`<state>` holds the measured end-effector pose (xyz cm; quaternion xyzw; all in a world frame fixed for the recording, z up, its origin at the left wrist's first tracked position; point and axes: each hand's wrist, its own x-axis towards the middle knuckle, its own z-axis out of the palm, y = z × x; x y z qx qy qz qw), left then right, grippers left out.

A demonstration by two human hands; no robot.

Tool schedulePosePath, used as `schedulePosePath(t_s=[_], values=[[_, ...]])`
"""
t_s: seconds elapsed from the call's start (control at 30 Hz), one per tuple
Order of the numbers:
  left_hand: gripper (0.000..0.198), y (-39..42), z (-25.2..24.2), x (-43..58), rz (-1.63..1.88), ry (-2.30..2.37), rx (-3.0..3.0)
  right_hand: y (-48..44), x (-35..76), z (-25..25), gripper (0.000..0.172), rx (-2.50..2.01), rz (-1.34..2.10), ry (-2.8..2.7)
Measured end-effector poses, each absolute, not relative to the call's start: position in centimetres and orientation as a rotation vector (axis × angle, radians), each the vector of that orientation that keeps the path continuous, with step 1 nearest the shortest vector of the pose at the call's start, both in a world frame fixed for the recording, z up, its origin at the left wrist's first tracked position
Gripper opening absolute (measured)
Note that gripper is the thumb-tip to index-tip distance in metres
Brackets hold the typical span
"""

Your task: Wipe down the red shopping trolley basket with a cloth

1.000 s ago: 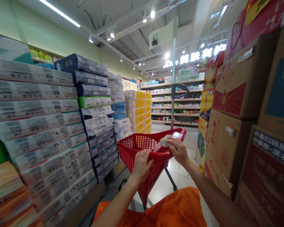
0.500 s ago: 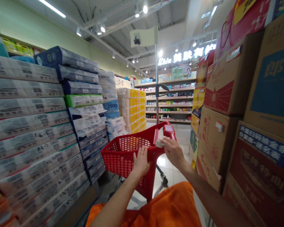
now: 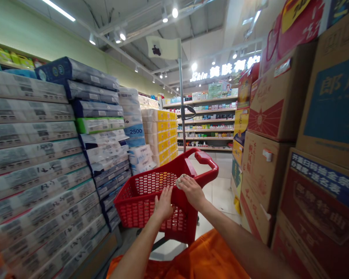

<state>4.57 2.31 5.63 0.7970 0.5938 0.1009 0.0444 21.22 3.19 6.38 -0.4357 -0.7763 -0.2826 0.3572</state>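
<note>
A red plastic shopping cart [image 3: 151,207] stands before me, its curved handle at the right and a pole with a pale flag [image 3: 165,48] rising behind. My left hand [image 3: 164,204] rests against the side of the basket near its upper rim, fingers stretched out, with nothing in it. Beside it, further right, my right hand [image 3: 191,190] has its fingers round a small pale cloth [image 3: 180,181], which touches the cart's rim below the handle.
Wrapped paper packs [image 3: 31,128] are stacked high on the left. Cardboard boxes [image 3: 267,166] form a tall stack on the right. Shelves [image 3: 206,120] with small goods stand at the back. Orange fabric [image 3: 209,257] lies across the bottom.
The cart has turned, its basket now further left and its handle more visible. My right hand has moved left along the rim with the cloth; my left hand has shifted slightly left and down.
</note>
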Motion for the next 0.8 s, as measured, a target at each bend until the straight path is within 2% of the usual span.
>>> schedulePosePath(t_s=[0.27, 0.47, 0.63, 0.8], values=[[0.076, 2.4, 5.1, 3.0, 0.331, 1.936, 2.326, 4.3, 25.2, 6.8, 0.037, -1.299, -0.715, -1.766], [0.076, 2.5, 5.4, 2.6, 0.326, 1.887, 2.317, 5.5, 21.8, 6.2, 0.033, -1.112, -0.693, -2.056], [0.073, 2.6, 5.7, 2.1, 0.342, 1.89, 2.264, 6.7, 25.4, 8.4, 0.033, -1.401, -0.706, -1.74], [0.078, 2.8, 5.9, 1.7, 0.275, 1.897, 2.268, 5.1, 21.4, 5.3, 0.034, -1.021, -0.698, -2.072]])
